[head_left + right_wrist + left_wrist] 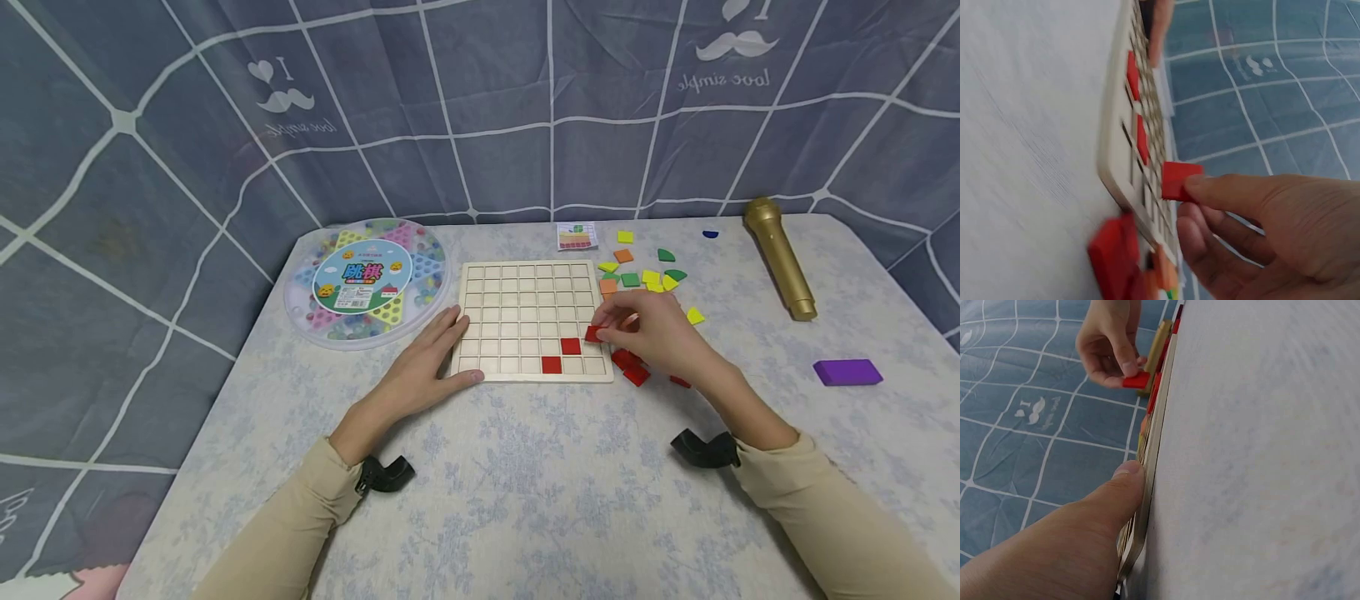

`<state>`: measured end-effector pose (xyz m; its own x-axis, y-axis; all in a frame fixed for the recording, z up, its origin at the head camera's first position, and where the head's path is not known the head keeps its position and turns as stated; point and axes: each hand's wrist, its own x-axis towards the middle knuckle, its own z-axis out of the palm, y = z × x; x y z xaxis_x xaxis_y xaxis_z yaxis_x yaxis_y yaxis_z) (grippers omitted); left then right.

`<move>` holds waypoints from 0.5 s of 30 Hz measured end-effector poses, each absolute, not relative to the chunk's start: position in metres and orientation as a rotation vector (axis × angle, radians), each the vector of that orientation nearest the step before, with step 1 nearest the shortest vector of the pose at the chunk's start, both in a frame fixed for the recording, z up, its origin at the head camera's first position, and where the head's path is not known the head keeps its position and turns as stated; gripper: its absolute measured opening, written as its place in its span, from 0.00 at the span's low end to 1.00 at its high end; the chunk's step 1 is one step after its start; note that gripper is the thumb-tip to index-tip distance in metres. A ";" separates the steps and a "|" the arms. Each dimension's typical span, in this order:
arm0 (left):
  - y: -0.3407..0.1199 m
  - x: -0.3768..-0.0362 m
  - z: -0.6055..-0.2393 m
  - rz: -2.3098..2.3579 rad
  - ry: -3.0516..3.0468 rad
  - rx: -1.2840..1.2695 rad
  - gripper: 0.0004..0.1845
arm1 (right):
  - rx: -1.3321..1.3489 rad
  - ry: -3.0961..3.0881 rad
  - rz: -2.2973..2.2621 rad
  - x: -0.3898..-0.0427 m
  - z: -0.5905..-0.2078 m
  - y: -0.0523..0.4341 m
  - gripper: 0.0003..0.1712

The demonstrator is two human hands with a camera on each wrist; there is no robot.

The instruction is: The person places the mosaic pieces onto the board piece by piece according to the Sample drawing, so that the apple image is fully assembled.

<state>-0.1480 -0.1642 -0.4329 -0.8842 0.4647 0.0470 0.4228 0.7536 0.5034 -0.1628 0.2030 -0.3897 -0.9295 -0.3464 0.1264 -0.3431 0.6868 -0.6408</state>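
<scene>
- Head view, center frame: wooden grid board (528,321) lies flat on a floral-cloth table (525,500), w/ two red tiles already in its lower-right cells.
- Right hand (660,333) pinches a red square tile (593,334) btwn thumb & fingertips, over the board's right edge, just above-right of the seated tiles.
- Left hand (423,367) lies flat, fingers straight, pressing the board's lower-left corner; holds nothing.
- Tile's nearest empty cells lie just left of it; right hand far nearer than left.
- Loose red pieces (628,367) sit below the right hand, beside the board.
</scene>
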 end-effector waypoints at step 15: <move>-0.163 -0.148 -0.432 0.786 2.862 0.723 0.50 | -0.628 2.761 -1.221 -0.162 -0.399 0.165 0.03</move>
